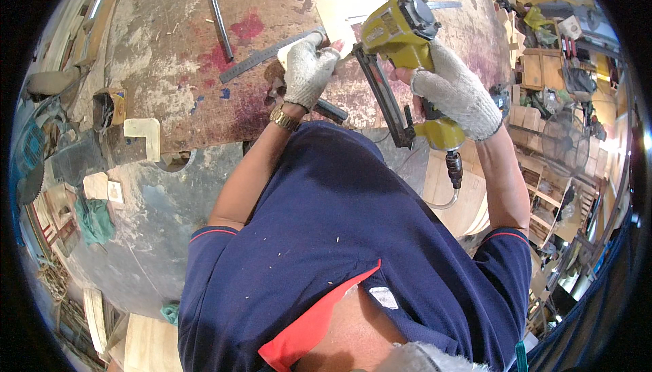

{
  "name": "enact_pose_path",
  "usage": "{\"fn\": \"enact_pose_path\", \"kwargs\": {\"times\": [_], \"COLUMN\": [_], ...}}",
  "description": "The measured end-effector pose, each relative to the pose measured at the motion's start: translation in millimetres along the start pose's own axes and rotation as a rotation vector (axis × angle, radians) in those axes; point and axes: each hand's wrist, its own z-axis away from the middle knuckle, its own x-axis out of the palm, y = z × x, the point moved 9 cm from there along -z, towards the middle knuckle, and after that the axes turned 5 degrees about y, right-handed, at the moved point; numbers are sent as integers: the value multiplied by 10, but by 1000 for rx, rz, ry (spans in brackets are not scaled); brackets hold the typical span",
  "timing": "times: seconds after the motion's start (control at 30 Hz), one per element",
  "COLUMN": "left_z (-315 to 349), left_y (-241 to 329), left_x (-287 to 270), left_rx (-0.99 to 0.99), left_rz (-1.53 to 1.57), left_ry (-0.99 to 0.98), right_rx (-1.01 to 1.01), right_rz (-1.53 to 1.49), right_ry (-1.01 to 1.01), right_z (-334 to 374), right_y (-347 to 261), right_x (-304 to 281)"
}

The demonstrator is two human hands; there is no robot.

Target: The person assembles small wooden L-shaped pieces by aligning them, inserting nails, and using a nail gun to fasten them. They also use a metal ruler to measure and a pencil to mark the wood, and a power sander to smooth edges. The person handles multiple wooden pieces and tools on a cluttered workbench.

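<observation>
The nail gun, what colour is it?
The nail gun is mostly yellow-green with black parts, in the head view.

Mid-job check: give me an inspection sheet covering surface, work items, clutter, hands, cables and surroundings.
Surface: worn workbench, patchy, with red stains.
Job's things: yellow-green nail gun and pale piece, both at the hands.
Clutter: hammer, metal ruler and dark cylindrical piece on the workbench; pale L-shaped piece toward the left.
Hands: gloved right hand grips the nail gun; gloved left hand touches the pale piece, full grip hidden.
Cables: hose at the nail gun's fitting; its far end hidden.
Surroundings: fan and wooden rack at right, green cloth at left.
</observation>
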Motion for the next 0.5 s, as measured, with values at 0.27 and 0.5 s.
{"fn": "enact_pose_path", "kwargs": {"times": [0.27, 0.5], "left_z": [-18, -31], "left_y": [-139, -204], "left_x": [8, 6], "left_rx": [-106, -109], "left_rz": [33, 36], "left_ry": [-30, -27], "right_rx": [9, 20], "right_rz": [-82, -87], "right_ry": [-8, -35], "right_z": [89, 54], "right_y": [-53, 11], "right_x": [48, 130]}}
